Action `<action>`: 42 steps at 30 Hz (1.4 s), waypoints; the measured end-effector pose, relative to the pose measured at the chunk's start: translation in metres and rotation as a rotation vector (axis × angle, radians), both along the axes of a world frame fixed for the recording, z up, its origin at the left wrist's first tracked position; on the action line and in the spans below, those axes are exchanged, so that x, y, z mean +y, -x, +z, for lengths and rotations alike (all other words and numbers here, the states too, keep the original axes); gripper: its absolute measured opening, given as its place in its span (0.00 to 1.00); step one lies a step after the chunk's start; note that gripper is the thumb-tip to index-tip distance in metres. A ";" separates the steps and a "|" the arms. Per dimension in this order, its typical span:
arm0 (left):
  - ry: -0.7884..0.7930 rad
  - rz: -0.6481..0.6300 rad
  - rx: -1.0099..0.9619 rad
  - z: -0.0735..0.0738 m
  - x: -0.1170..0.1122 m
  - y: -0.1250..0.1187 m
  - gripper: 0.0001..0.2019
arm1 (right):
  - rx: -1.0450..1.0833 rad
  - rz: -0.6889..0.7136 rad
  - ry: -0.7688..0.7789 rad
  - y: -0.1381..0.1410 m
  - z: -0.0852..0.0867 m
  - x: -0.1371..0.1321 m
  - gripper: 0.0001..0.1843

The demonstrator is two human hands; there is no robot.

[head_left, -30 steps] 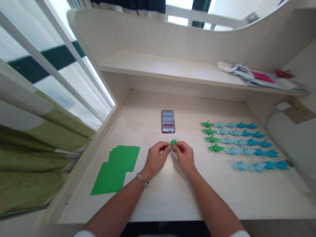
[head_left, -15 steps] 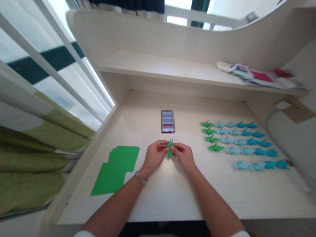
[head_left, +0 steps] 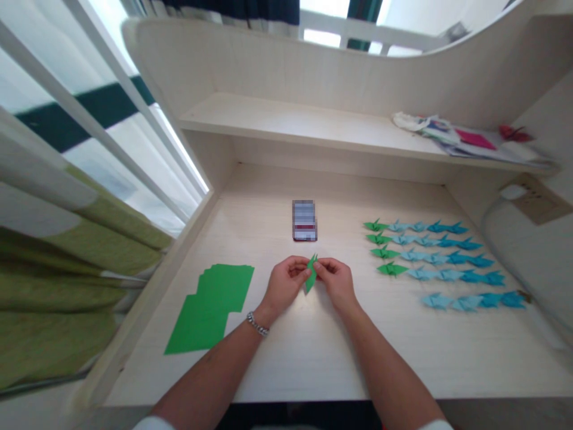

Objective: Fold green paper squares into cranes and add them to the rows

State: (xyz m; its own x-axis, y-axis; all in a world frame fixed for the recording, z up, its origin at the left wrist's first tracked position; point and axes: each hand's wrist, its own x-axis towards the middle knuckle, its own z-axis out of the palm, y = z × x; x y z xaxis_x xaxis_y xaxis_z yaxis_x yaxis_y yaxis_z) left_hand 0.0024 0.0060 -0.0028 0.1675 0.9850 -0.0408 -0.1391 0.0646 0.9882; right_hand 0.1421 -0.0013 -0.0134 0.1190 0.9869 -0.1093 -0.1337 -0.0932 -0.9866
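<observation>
- A person's two bare arms reach forward over a pale wooden tabletop (head_left: 313,352), seen from above.
- The left hand (head_left: 285,283) and the right hand (head_left: 335,280) meet near the middle of the tabletop, fingertips pinched on a small folded green paper (head_left: 311,276).
- The folded paper is narrow and pointed, held just above the tabletop between the two hands, its tip tilted up and slightly right.
- A silver bracelet (head_left: 257,324) circles the left wrist.
- Just beyond the hands lies a small dark phone (head_left: 304,220), flat, with its screen blurred.
- To the left lies a loose stack of flat green paper sheets (head_left: 210,307), well apart from the hands.
- To the right, finished paper cranes (head_left: 441,258) lie in five neat rows: the top four rows begin with a green crane, followed by light blue and then darker blue ones.
- A shelf (head_left: 313,122) runs above the back of the tabletop, with papers and packets (head_left: 465,143) at its right end.
- A green curtain (head_left: 67,269) hangs at the far left.
</observation>
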 end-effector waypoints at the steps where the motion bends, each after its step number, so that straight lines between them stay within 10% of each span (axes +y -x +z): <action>1: -0.002 -0.001 0.004 0.000 0.000 0.000 0.13 | -0.012 -0.012 -0.009 0.000 -0.001 0.000 0.12; 33: 0.148 -0.134 -0.009 0.002 -0.005 -0.005 0.16 | -0.119 0.035 -0.015 -0.013 0.014 0.001 0.11; 42: 0.148 0.022 -0.042 -0.002 0.004 0.001 0.20 | -0.005 0.084 0.055 -0.001 0.005 0.002 0.18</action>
